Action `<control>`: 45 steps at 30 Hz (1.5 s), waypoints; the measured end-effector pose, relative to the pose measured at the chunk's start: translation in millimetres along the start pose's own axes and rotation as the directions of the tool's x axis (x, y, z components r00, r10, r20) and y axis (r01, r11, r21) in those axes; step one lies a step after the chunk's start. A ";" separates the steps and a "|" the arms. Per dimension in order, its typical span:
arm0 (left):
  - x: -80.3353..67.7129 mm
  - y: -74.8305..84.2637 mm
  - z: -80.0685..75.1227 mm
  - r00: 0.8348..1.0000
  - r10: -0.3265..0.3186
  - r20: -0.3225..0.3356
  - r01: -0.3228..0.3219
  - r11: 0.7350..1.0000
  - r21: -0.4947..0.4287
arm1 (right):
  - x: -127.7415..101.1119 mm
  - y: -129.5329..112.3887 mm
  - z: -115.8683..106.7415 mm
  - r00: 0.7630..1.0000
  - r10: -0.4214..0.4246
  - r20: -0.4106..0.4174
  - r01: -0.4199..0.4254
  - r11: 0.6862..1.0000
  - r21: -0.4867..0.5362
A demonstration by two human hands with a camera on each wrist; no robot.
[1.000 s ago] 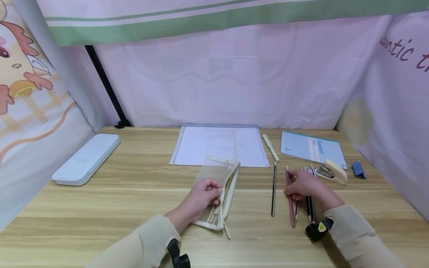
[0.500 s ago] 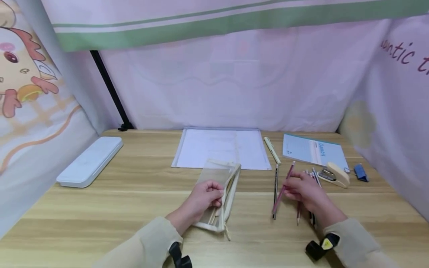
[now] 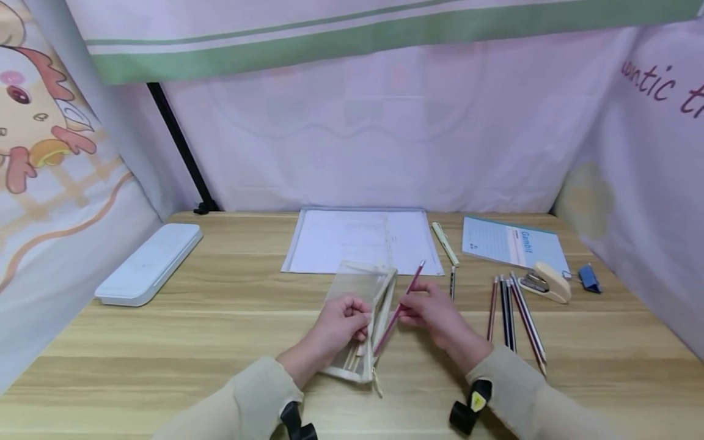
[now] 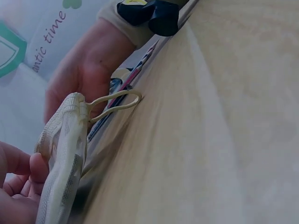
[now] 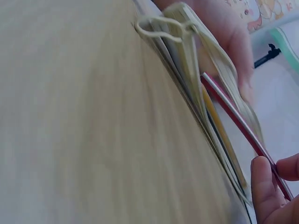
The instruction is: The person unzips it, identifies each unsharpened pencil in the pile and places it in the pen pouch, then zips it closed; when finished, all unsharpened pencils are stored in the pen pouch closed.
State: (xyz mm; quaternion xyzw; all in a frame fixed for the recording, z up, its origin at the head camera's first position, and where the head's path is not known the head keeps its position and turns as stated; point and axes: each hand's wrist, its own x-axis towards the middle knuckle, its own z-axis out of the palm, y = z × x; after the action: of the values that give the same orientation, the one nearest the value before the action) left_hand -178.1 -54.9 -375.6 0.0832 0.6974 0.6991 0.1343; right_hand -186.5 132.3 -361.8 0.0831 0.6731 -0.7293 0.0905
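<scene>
My left hand (image 3: 337, 322) pinches the open zipper edge of a cream mesh pencil pouch (image 3: 356, 282), which lies slanted on the table. Several pencil-like sticks show through its mesh. Between thumb and fingers, my right hand (image 3: 434, 315) holds a pink-red pencil (image 3: 388, 330) at a tilt, eraser end up. In the right wrist view the low end of this pencil (image 5: 233, 114) is at the pouch's open mouth, beside a yellow stick (image 5: 222, 135) inside. A cord zipper pull (image 4: 119, 100) hangs off the pouch's near end.
Several pencils (image 3: 508, 318) lie to the right. A dark pencil (image 3: 453, 284) is partly hidden behind the right hand. Beyond are a stapler (image 3: 552, 284), blue binder clip (image 3: 589, 278), notebook (image 3: 495, 241), pale green pen (image 3: 445, 243) and a paper folder (image 3: 330, 241). A white case (image 3: 151, 263) stands left.
My right hand has picked up the pink-red pencil from beside the others and carried it left to the pouch's opening. My left hand stays on the pouch.
</scene>
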 end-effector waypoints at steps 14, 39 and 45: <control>2.2 -0.6 3.9 0.997 0.049 -0.062 -0.049 0.999 -0.009 | -6.1 17.8 36.7 0.993 0.024 0.112 -0.016 0.997 -0.069; 1.5 -8.6 3.6 0.999 0.005 -0.041 -0.007 0.999 -0.052 | -8.5 -10.6 -50.7 0.999 -0.011 -0.035 0.000 0.955 -0.298; 0.0 -7.7 4.4 1.000 0.005 -0.025 -0.005 1.000 -0.023 | -1.3 -19.5 -83.8 0.996 -0.015 -0.086 -0.027 0.885 -0.465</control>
State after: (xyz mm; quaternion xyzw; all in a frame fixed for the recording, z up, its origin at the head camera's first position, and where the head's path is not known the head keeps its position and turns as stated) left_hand -176.2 -50.8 -383.2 0.0745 0.6906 0.7085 0.1248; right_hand -190.0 217.4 -349.4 0.0927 0.8314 -0.5419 0.0808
